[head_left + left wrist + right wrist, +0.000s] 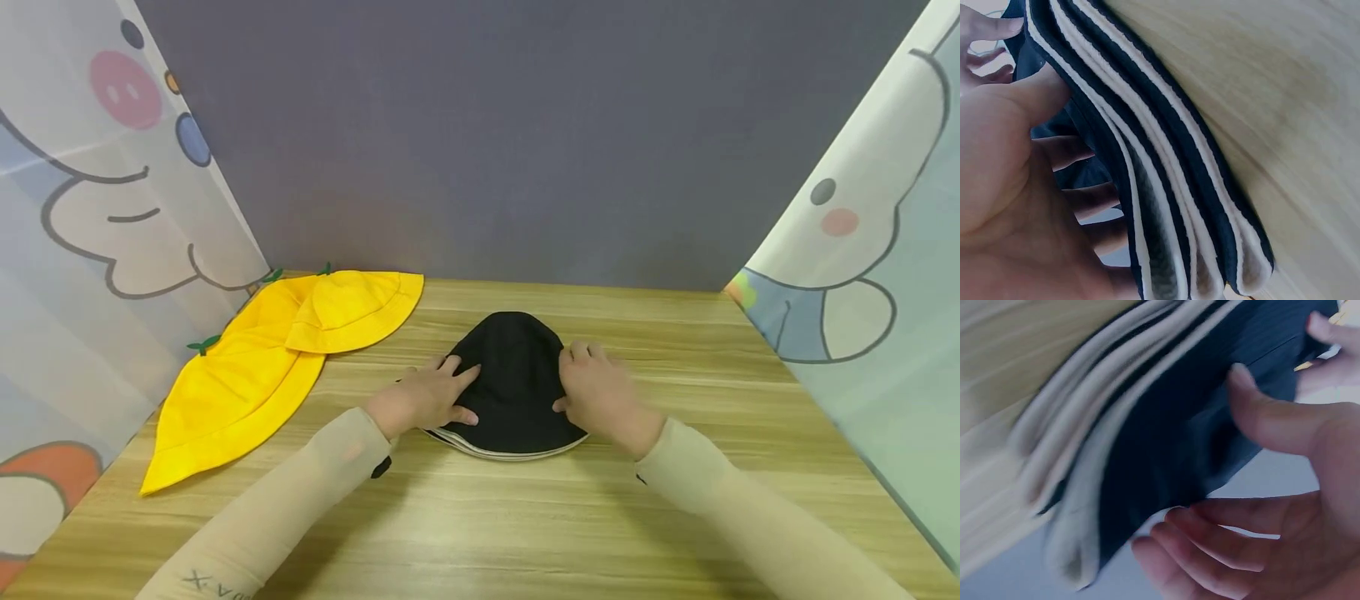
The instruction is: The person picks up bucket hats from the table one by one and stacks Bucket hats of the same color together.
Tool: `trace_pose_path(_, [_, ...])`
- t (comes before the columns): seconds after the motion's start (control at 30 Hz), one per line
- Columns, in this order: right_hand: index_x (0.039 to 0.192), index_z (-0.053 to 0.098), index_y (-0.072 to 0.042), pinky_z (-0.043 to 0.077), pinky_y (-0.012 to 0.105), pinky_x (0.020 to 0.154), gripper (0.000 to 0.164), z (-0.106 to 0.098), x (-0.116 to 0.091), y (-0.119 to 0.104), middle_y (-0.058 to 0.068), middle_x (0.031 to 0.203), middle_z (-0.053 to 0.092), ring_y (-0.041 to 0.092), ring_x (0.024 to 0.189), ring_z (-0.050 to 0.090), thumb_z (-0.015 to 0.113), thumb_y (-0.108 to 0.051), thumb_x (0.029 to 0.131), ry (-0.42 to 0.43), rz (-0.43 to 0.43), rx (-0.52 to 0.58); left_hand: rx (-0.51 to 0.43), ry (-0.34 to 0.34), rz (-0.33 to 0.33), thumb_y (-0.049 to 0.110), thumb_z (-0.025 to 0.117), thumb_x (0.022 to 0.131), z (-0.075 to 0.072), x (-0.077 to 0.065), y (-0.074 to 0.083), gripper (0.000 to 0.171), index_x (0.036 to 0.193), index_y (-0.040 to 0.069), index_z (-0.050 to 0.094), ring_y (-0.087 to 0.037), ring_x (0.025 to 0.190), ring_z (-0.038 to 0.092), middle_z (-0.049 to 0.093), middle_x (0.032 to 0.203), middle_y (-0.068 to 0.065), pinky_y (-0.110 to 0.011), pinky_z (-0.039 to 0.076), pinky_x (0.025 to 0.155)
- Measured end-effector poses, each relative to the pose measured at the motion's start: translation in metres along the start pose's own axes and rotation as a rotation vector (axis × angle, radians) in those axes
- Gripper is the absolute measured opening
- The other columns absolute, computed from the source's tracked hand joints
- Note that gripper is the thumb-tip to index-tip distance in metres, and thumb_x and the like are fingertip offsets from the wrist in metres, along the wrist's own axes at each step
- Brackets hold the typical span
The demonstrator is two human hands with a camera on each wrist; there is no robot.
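In the head view a stack of black bucket hats, folded flat, lies at mid-table with crowns away from me and pale-edged brims towards me. My left hand rests on the left side of the stack, fingers spread over the black cloth. In the left wrist view its thumb lies against the top brim above several layered edges. My right hand touches the stack's right side. The right wrist view has its thumb on the top hat's face and its loosely bent fingers along the side edge.
Several yellow hats with green leaf tips overlap on the left of the wood-grain table. A grey panel stands behind. Cartoon-printed sheets flank the table at left and right.
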State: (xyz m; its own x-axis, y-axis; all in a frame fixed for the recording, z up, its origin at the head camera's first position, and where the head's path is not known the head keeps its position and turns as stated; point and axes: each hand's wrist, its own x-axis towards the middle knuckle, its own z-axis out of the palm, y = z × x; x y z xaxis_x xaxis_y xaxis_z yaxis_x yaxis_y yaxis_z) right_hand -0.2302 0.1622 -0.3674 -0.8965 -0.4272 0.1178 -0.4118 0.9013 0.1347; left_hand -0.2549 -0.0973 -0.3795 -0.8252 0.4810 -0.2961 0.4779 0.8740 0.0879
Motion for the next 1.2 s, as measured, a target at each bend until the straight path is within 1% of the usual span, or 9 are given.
trace_pose_path(0.1, [0.119, 0.065, 0.005, 0.057, 0.043, 0.062, 0.066, -0.003, -0.003, -0.017, 0.017, 0.104, 0.06, 0.035, 0.091, 0.059, 0.082, -0.047, 0.084, 0.043, -0.01, 0.015, 0.011, -0.001, -0.009, 0.059, 0.058, 0.095, -0.001, 0.001, 0.002, 0.085, 0.164, 0.021, 0.024, -0.039, 0.15, 0.023, 0.022, 0.165, -0.014, -0.066, 0.035, 0.107])
trace_pose_path(0.17, [0.122, 0.064, 0.005, 0.058, 0.045, 0.063, 0.071, -0.003, -0.003, -0.025, 0.018, 0.103, 0.059, 0.036, 0.091, 0.06, 0.078, -0.054, 0.085, 0.027, -0.012, 0.051, 0.017, -0.004, -0.014, 0.059, 0.059, 0.094, -0.002, 0.003, 0.002, 0.086, 0.163, 0.022, 0.025, -0.039, 0.149, 0.026, 0.023, 0.164, -0.014, -0.065, 0.037, 0.106])
trace_pose_path(0.2, [0.125, 0.063, 0.005, 0.059, 0.048, 0.068, 0.075, -0.003, -0.002, -0.028, 0.02, 0.106, 0.06, 0.039, 0.093, 0.061, 0.075, -0.057, 0.086, 0.014, -0.014, 0.064, 0.017, -0.005, -0.016, 0.059, 0.06, 0.094, -0.003, 0.004, 0.003, 0.086, 0.163, 0.022, 0.026, -0.039, 0.149, 0.027, 0.024, 0.163, -0.014, -0.065, 0.037, 0.106])
trace_pose_path(0.3, [0.14, 0.054, 0.006, 0.057, 0.056, 0.081, 0.091, 0.002, 0.001, -0.034, 0.027, 0.124, 0.059, 0.048, 0.109, 0.059, 0.064, -0.068, 0.089, -0.069, 0.005, 0.104, 0.024, -0.009, -0.024, 0.059, 0.061, 0.093, -0.003, 0.005, 0.004, 0.086, 0.163, 0.022, 0.026, -0.038, 0.148, 0.028, 0.027, 0.161, -0.013, -0.064, 0.038, 0.106])
trace_pose_path(0.37, [0.148, 0.046, 0.006, 0.053, 0.059, 0.088, 0.1, 0.008, 0.003, -0.036, 0.03, 0.137, 0.053, 0.052, 0.12, 0.053, 0.056, -0.074, 0.09, -0.127, 0.02, 0.106, 0.025, -0.009, -0.027, 0.058, 0.062, 0.093, -0.003, 0.006, 0.005, 0.085, 0.163, 0.022, 0.027, -0.038, 0.147, 0.029, 0.029, 0.159, -0.013, -0.064, 0.038, 0.105])
trace_pose_path(0.43, [0.152, 0.04, 0.006, 0.052, 0.06, 0.091, 0.104, 0.011, 0.005, -0.038, 0.031, 0.144, 0.048, 0.053, 0.125, 0.05, 0.053, -0.076, 0.089, -0.179, 0.032, 0.111, 0.027, -0.014, -0.031, 0.057, 0.062, 0.094, -0.004, 0.006, 0.008, 0.085, 0.163, 0.022, 0.028, -0.039, 0.146, 0.03, 0.03, 0.158, -0.013, -0.065, 0.037, 0.106])
trace_pose_path(0.73, [0.151, 0.038, 0.01, 0.05, 0.058, 0.095, 0.107, 0.008, 0.013, -0.038, 0.032, 0.146, 0.044, 0.053, 0.124, 0.05, 0.059, -0.074, 0.088, -0.291, 0.06, 0.084, 0.064, -0.027, -0.049, 0.055, 0.064, 0.093, -0.012, 0.011, 0.019, 0.085, 0.163, 0.022, 0.028, -0.038, 0.145, 0.032, 0.034, 0.155, -0.013, -0.065, 0.037, 0.106])
trace_pose_path(0.87, [0.153, 0.036, 0.009, 0.05, 0.058, 0.097, 0.108, 0.008, 0.015, -0.037, 0.031, 0.148, 0.043, 0.052, 0.126, 0.049, 0.058, -0.075, 0.088, -0.331, 0.072, 0.076, 0.06, -0.033, -0.049, 0.057, 0.064, 0.093, -0.012, 0.011, 0.02, 0.085, 0.163, 0.023, 0.027, -0.038, 0.146, 0.031, 0.033, 0.156, -0.013, -0.064, 0.038, 0.106])
trace_pose_path(1.2, [0.154, 0.034, 0.007, 0.045, 0.062, 0.1, 0.108, 0.009, 0.021, -0.026, 0.03, 0.152, 0.037, 0.052, 0.132, 0.043, 0.061, -0.074, 0.087, -0.406, 0.104, 0.1, 0.055, 0.002, -0.025, 0.061, 0.058, 0.096, -0.008, 0.011, 0.021, 0.082, 0.162, 0.023, 0.029, -0.037, 0.146, 0.032, 0.034, 0.157, -0.012, -0.064, 0.037, 0.107])
